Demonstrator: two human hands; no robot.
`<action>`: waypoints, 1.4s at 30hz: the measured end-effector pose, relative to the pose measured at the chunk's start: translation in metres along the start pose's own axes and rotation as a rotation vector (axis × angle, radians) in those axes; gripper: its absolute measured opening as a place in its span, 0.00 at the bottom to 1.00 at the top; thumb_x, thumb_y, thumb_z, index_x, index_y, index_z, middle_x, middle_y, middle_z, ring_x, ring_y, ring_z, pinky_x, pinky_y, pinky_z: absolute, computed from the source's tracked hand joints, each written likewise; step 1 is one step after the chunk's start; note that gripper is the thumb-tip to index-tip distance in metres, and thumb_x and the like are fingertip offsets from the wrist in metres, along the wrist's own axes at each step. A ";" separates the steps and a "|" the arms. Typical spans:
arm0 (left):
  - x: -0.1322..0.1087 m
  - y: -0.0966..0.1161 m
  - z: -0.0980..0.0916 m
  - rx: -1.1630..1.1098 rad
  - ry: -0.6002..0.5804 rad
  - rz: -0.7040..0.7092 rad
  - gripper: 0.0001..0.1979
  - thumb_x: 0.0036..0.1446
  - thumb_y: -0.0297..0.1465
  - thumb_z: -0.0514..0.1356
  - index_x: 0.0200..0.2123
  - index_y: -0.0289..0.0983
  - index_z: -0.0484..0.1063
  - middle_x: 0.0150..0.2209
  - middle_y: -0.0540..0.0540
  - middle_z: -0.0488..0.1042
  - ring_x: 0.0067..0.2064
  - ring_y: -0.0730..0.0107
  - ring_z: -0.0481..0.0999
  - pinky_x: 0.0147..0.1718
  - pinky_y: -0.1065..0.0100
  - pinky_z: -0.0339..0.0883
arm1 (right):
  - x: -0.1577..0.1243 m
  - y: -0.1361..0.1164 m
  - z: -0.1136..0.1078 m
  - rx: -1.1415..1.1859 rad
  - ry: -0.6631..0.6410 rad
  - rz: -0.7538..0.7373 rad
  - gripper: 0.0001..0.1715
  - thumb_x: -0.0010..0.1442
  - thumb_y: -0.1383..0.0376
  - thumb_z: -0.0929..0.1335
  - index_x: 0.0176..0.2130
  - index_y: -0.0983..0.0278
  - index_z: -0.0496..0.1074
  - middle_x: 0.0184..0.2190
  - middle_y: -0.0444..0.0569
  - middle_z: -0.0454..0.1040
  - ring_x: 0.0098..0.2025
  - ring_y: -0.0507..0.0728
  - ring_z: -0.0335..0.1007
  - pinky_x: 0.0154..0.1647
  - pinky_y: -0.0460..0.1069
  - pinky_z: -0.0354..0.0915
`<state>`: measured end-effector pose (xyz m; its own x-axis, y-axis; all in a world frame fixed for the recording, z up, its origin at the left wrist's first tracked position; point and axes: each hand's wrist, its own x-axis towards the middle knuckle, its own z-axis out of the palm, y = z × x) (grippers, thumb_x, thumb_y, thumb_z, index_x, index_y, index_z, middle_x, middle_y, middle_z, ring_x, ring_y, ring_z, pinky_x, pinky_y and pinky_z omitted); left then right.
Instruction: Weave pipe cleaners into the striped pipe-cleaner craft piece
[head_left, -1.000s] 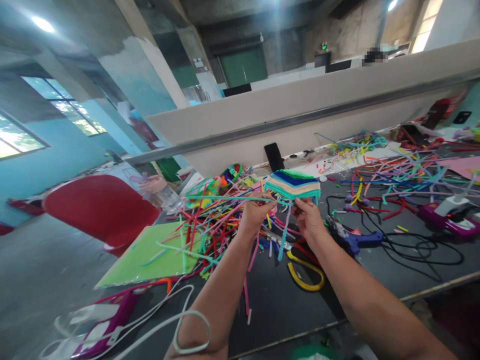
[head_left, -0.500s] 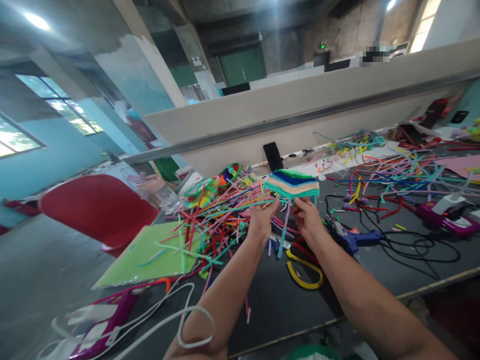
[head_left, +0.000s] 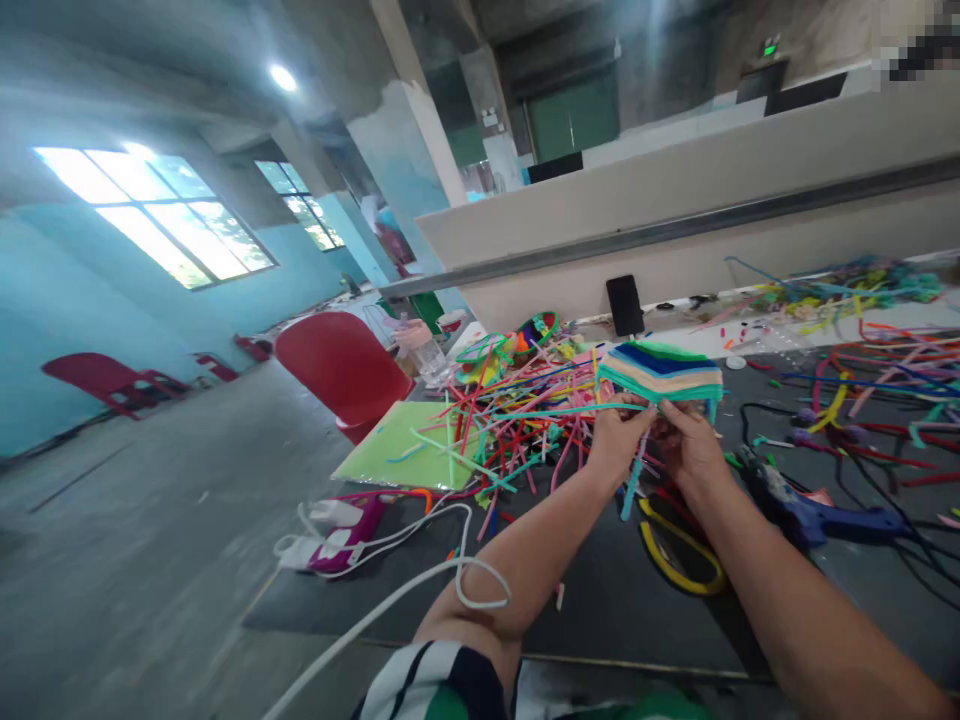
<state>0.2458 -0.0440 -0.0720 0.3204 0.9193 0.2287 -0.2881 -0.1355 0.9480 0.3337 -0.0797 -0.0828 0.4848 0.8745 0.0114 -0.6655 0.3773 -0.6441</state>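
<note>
Both hands are at a small striped piece made of pipe cleaners (head_left: 660,370), with green, navy, blue, peach and teal bands. At its lower edge, my left hand (head_left: 621,432) pinches a teal pipe cleaner (head_left: 555,411), whose free length reaches out to the left. My right hand (head_left: 688,445) grips the same edge of the striped piece, thumb and fingers closed close beside the left fingertips. Below the hands hangs a twisted lilac and blue stem (head_left: 632,488). The fingers partly cover where the teal strand meets the piece.
Loose pipe cleaners (head_left: 525,400) lie heaped left of the hands, beside a green sheet (head_left: 394,445). Yellow-handled scissors (head_left: 679,555) and a blue glue gun (head_left: 847,520) lie to the right. A phone (head_left: 625,305) leans at the back. A white cable (head_left: 390,600) crosses near my left forearm.
The view has swung left, so the table and hands appear further right. My hands have come closer together at the piece's lower edge, still holding it.
</note>
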 end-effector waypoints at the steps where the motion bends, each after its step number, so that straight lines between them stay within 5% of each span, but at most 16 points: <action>1: 0.000 0.001 0.000 0.004 -0.004 -0.006 0.13 0.42 0.35 0.68 0.31 0.34 0.72 0.27 0.48 0.75 0.28 0.71 0.73 0.32 0.68 0.66 | -0.001 -0.001 0.000 0.000 -0.002 0.014 0.15 0.39 0.66 0.77 0.27 0.63 0.70 0.19 0.37 0.68 0.19 0.45 0.61 0.21 0.41 0.62; 10: 0.020 0.010 -0.024 0.196 0.103 0.060 0.08 0.45 0.32 0.64 0.30 0.35 0.72 0.23 0.50 0.72 0.25 0.72 0.72 0.27 0.71 0.64 | -0.005 -0.005 0.001 -0.272 0.073 0.073 0.21 0.43 0.53 0.75 0.37 0.60 0.73 0.36 0.42 0.76 0.23 0.50 0.70 0.22 0.46 0.66; 17: 0.026 0.010 -0.031 0.370 0.162 0.159 0.05 0.49 0.32 0.61 0.28 0.37 0.70 0.20 0.51 0.70 0.23 0.71 0.71 0.24 0.71 0.62 | -0.003 -0.006 -0.012 -1.065 0.129 -0.273 0.28 0.54 0.45 0.64 0.31 0.66 0.76 0.21 0.49 0.75 0.21 0.54 0.68 0.24 0.48 0.62; 23: 0.021 0.010 -0.025 0.334 0.171 0.128 0.05 0.50 0.33 0.61 0.31 0.37 0.71 0.20 0.51 0.70 0.23 0.72 0.71 0.23 0.72 0.61 | -0.005 -0.017 -0.015 -1.307 0.190 -0.453 0.26 0.54 0.46 0.64 0.25 0.64 0.75 0.15 0.48 0.71 0.24 0.56 0.68 0.26 0.48 0.60; 26: 0.020 0.012 -0.024 0.369 0.184 0.129 0.05 0.51 0.32 0.60 0.30 0.37 0.71 0.20 0.51 0.70 0.24 0.72 0.71 0.25 0.71 0.63 | -0.005 -0.016 -0.012 -1.151 0.126 -0.333 0.24 0.52 0.46 0.66 0.27 0.64 0.75 0.14 0.45 0.69 0.21 0.54 0.66 0.23 0.47 0.60; 30: 0.010 0.011 -0.018 0.541 0.145 0.279 0.02 0.52 0.28 0.60 0.31 0.38 0.72 0.30 0.49 0.76 0.33 0.69 0.75 0.35 0.69 0.67 | -0.005 -0.013 -0.006 -0.766 -0.006 0.077 0.22 0.49 0.50 0.69 0.35 0.64 0.74 0.13 0.42 0.68 0.14 0.52 0.61 0.16 0.47 0.58; 33: 0.000 0.009 -0.011 0.671 0.062 0.418 0.05 0.53 0.25 0.58 0.33 0.39 0.72 0.35 0.48 0.77 0.39 0.69 0.75 0.42 0.67 0.68 | -0.004 -0.011 -0.006 -0.593 -0.052 0.297 0.15 0.49 0.55 0.71 0.32 0.63 0.72 0.13 0.43 0.69 0.13 0.51 0.62 0.13 0.45 0.57; 42: -0.005 0.010 -0.008 0.694 0.004 0.466 0.07 0.56 0.25 0.57 0.35 0.39 0.74 0.37 0.48 0.77 0.42 0.70 0.75 0.46 0.67 0.67 | 0.003 -0.016 -0.008 -0.042 0.043 0.460 0.07 0.47 0.71 0.71 0.26 0.66 0.67 0.14 0.38 0.66 0.13 0.43 0.59 0.12 0.37 0.57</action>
<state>0.2345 -0.0472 -0.0657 0.3021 0.7143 0.6313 0.2313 -0.6974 0.6783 0.3505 -0.0857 -0.0789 0.1685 0.9345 -0.3136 -0.7935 -0.0601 -0.6056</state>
